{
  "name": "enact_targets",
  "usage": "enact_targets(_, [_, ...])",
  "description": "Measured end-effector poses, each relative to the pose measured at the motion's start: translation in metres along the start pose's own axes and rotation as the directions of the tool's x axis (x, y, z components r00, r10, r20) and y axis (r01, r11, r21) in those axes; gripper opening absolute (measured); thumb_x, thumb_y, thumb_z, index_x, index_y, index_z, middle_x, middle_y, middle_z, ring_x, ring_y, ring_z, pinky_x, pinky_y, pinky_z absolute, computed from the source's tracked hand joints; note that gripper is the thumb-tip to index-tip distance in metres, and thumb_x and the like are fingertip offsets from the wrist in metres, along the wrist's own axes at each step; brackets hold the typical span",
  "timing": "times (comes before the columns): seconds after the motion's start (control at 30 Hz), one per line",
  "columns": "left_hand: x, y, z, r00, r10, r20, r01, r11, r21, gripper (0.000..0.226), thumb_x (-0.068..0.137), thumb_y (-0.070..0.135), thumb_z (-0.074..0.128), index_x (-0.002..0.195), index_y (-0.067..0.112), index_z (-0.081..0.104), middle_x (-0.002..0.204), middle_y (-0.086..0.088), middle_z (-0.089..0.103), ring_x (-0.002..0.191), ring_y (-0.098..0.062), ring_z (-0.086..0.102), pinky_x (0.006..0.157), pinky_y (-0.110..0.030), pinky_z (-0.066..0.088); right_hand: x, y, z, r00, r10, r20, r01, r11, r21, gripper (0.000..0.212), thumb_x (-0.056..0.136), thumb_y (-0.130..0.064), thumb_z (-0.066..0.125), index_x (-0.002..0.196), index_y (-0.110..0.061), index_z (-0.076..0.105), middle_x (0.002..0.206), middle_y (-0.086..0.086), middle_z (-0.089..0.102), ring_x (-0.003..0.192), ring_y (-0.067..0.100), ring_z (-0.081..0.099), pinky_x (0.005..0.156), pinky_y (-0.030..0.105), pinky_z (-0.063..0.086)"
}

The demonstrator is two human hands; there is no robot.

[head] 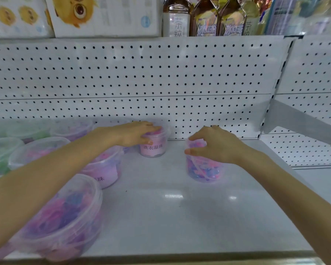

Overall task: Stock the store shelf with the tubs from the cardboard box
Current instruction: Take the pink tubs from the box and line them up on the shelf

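Observation:
Two clear tubs of pink and purple laundry beads stand on the white shelf [161, 211]. My left hand [136, 133] grips the lid of the back tub [154, 148], which stands against the pegboard and shows a pink label. My right hand [216, 145] holds the top of the right tub [203, 169], a little nearer to me. Both tubs rest on the shelf, upright. The cardboard box is out of view.
Several more tubs fill the shelf's left side, among them a near one [65, 217], a pink-labelled one [105, 169] and green ones [0, 150]. A white pegboard back wall [141, 77] rises behind. Bottles and boxes sit on the shelf above [180, 18].

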State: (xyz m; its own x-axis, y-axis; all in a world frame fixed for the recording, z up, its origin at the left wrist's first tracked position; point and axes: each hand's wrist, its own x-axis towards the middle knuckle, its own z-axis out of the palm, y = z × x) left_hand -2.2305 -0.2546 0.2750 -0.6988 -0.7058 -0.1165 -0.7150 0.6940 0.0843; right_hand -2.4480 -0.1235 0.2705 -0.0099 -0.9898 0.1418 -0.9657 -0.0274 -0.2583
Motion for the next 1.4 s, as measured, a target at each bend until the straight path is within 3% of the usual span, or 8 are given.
enact_targets(0.1, [0.007, -0.005, -0.004, 1.0, 0.017, 0.018, -0.017, 1.0, -0.004, 0.061, 0.094, 0.031, 0.05, 0.146, 0.034, 0.019, 0.156, 0.002, 0.015, 0.143, -0.018, 0.015, 0.113, -0.03, 0.013, 0.007, 0.001, -0.002, 0.999, -0.017, 0.051, 0.015, 0.999, 0.05, 0.015, 0.076, -0.058, 0.061, 0.088, -0.048, 0.063, 0.094, -0.011, 0.063, 0.101, 0.021, 0.051, 0.079, 0.036, 0.045])
enact_targets(0.2, [0.011, -0.009, -0.006, 0.999, 0.035, 0.032, -0.034, 0.999, -0.012, 0.062, 0.093, 0.031, 0.052, 0.146, 0.033, 0.02, 0.155, 0.001, 0.017, 0.142, -0.018, 0.018, 0.111, -0.027, 0.015, 0.018, 0.001, -0.002, 0.996, -0.02, 0.086, 0.016, 0.999, 0.044, 0.046, 0.081, -0.053, 0.06, 0.121, -0.033, 0.06, 0.127, -0.005, 0.058, 0.117, 0.019, 0.05, 0.096, 0.04, 0.043])
enact_targets(0.43, [0.014, -0.009, -0.008, 1.0, 0.021, 0.01, -0.021, 0.999, -0.047, 0.058, 0.09, 0.04, 0.054, 0.143, 0.032, 0.032, 0.148, 0.002, 0.035, 0.134, -0.019, 0.034, 0.108, -0.028, 0.025, 0.045, 0.003, -0.006, 0.984, -0.105, 0.142, 0.084, 0.986, 0.142, 0.037, 0.088, -0.031, 0.062, 0.125, -0.025, 0.06, 0.139, -0.006, 0.05, 0.126, 0.012, 0.045, 0.087, 0.013, 0.027])
enact_targets(0.57, [0.018, -0.008, -0.01, 0.999, -0.009, -0.034, 0.008, 1.0, -0.008, 0.054, 0.087, 0.045, 0.057, 0.138, 0.034, 0.041, 0.131, -0.001, 0.053, 0.114, -0.021, 0.048, 0.099, -0.033, 0.037, 0.049, 0.015, -0.013, 0.969, -0.147, 0.2, 0.131, 0.987, 0.091, 0.037, 0.088, -0.012, 0.059, 0.122, -0.027, 0.061, 0.142, -0.005, 0.047, 0.126, 0.018, 0.047, 0.091, 0.02, 0.032])
enact_targets(0.77, [0.014, -0.002, -0.012, 0.997, -0.03, -0.071, 0.028, 0.999, -0.024, 0.051, 0.087, 0.045, 0.056, 0.136, 0.036, 0.043, 0.081, 0.008, 0.047, 0.095, -0.019, 0.045, 0.077, -0.024, 0.031, 0.054, 0.012, 0.012, 0.996, 0.077, -0.052, -0.064, 0.974, 0.215, 0.041, 0.083, -0.052, 0.059, 0.12, -0.033, 0.062, 0.129, -0.004, 0.059, 0.119, 0.017, 0.052, 0.083, 0.026, 0.036])
enact_targets(0.93, [0.012, -0.001, -0.013, 0.997, -0.028, -0.071, 0.028, 1.0, -0.014, 0.053, 0.088, 0.046, 0.055, 0.137, 0.035, 0.042, 0.095, 0.003, 0.056, 0.093, -0.018, 0.043, 0.08, -0.023, 0.032, 0.062, 0.007, 0.025, 0.992, 0.002, -0.129, -0.01, 0.998, -0.061, 0.035, 0.082, -0.055, 0.057, 0.106, -0.031, 0.067, 0.107, 0.005, 0.065, 0.105, 0.025, 0.054, 0.078, 0.032, 0.041])
enact_targets(1.13, [0.016, -0.005, -0.01, 0.997, -0.014, -0.073, 0.014, 1.0, 0.007, 0.053, 0.086, 0.049, 0.055, 0.137, 0.037, 0.042, 0.114, -0.002, 0.059, 0.105, -0.024, 0.05, 0.084, -0.026, 0.036, 0.059, 0.021, -0.007, 0.983, -0.062, 0.174, 0.002, 0.945, 0.327, 0.035, 0.084, -0.024, 0.067, 0.118, -0.025, 0.064, 0.134, -0.002, 0.056, 0.126, 0.019, 0.047, 0.106, 0.032, 0.035])
enact_targets(1.4, [0.016, -0.008, -0.01, 0.996, -0.001, -0.089, 0.004, 1.0, 0.031, 0.053, 0.085, 0.051, 0.056, 0.135, 0.039, 0.043, 0.131, 0.001, 0.054, 0.115, -0.024, 0.048, 0.092, -0.03, 0.037, 0.07, 0.015, 0.023, 0.993, -0.087, -0.076, 0.088, 0.996, -0.003, 0.034, 0.087, -0.042, 0.059, 0.118, -0.028, 0.063, 0.128, -0.008, 0.055, 0.116, 0.022, 0.05, 0.087, 0.024, 0.032])
